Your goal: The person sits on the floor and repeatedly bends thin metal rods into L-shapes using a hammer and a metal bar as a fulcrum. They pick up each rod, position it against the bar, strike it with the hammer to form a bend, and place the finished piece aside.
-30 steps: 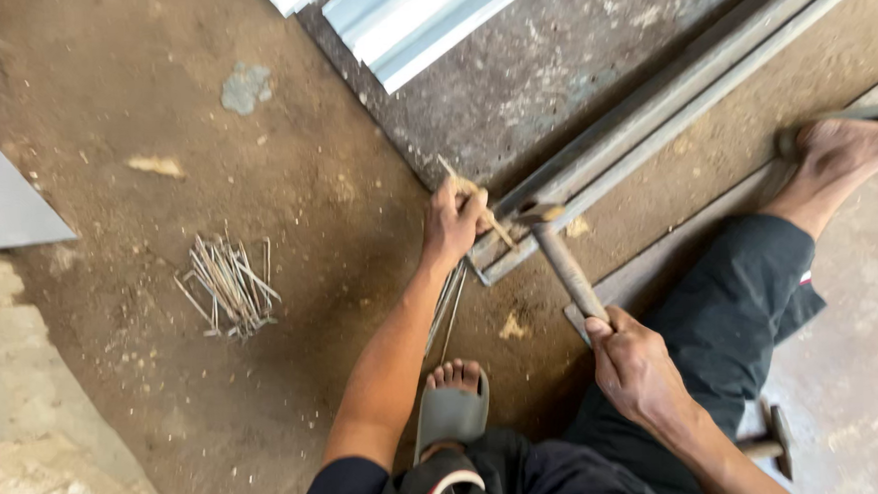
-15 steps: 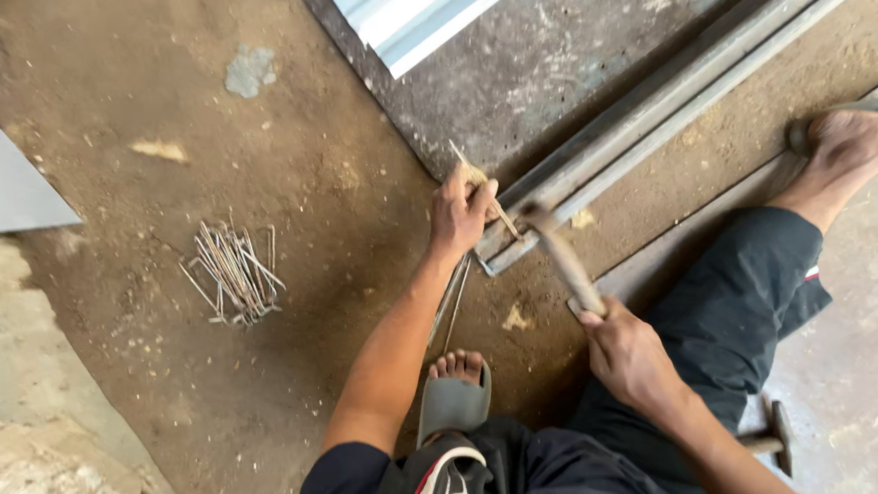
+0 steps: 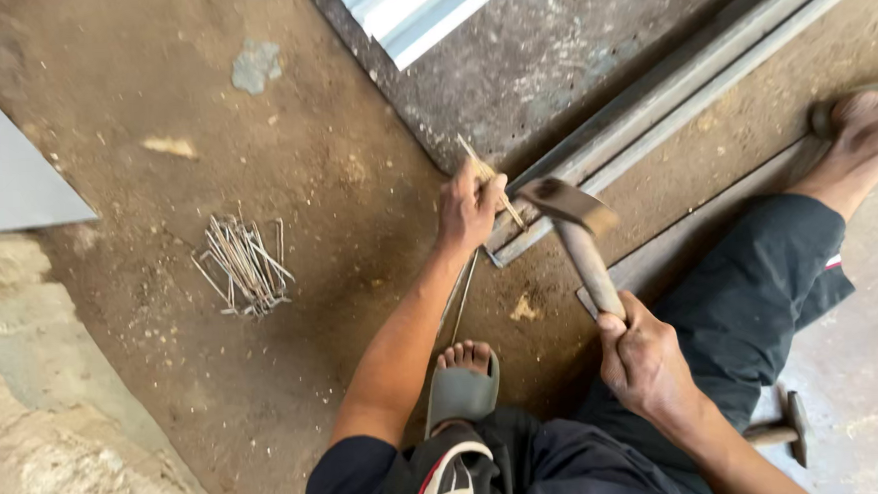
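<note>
Thin metal rod (image 3: 486, 179): held in the left hand (image 3: 469, 210), with its upper end projecting up and to the left above the knuckles and its lower end crossing the end of the long metal rail (image 3: 671, 94). The left fingers are curled together and pinch the rod between thumb and fingertips. The hand rests at the lower-left end of the rail, where the rail ends on the dirt floor (image 3: 253, 136).

Hammer (image 3: 578, 230): gripped by the right hand (image 3: 643, 357) at the lower end of its wooden handle. The right fingers are wrapped tight around the handle, pressed together. The hammer head sits just to the right of the left hand, above the rail end and close to the rod (contact between head and rod cannot be determined; the head is slightly blurred).

Surroundings:
- A loose bundle of thin metal pieces (image 3: 245, 262) lies on the floor, well apart from both hands, to the left.
- A further thin rod (image 3: 462, 296) lies on the floor below the left hand, running down toward the sandalled foot (image 3: 463, 381).
- The other bare foot (image 3: 868, 129) rests at the right edge, near the far part of the rail.
- A second hammer (image 3: 784, 429) lies on the floor at lower right, beside the right forearm.
- A corrugated metal sheet (image 3: 416, 8) lies at the top of the view, and a flat grey sheet (image 3: 4, 170) at the left edge.
</note>
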